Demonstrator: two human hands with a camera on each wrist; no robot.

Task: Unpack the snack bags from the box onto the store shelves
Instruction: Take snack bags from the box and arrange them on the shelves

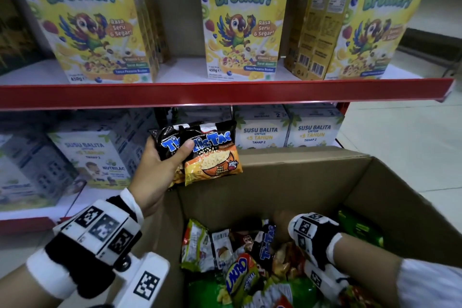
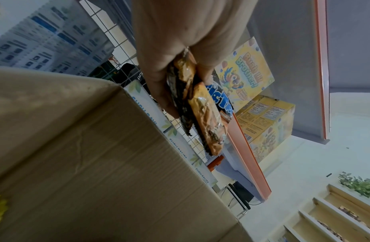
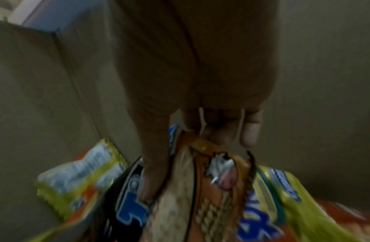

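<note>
The left hand [image 1: 160, 170] grips two Tic Tac snack bags [image 1: 210, 152] above the cardboard box [image 1: 287, 177] – the right hand [image 3: 196, 124] pinches another inside; lift it straight, avoiding snagging neighbours.

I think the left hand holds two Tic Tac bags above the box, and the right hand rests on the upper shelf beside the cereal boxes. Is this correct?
Not quite. The left hand does hold two Tic Tac bags above the box, but the right hand is not on the upper shelf: it is down inside the box, gripping another Tic Tac bag among the snacks. The head view and the right wrist view show this.
</note>
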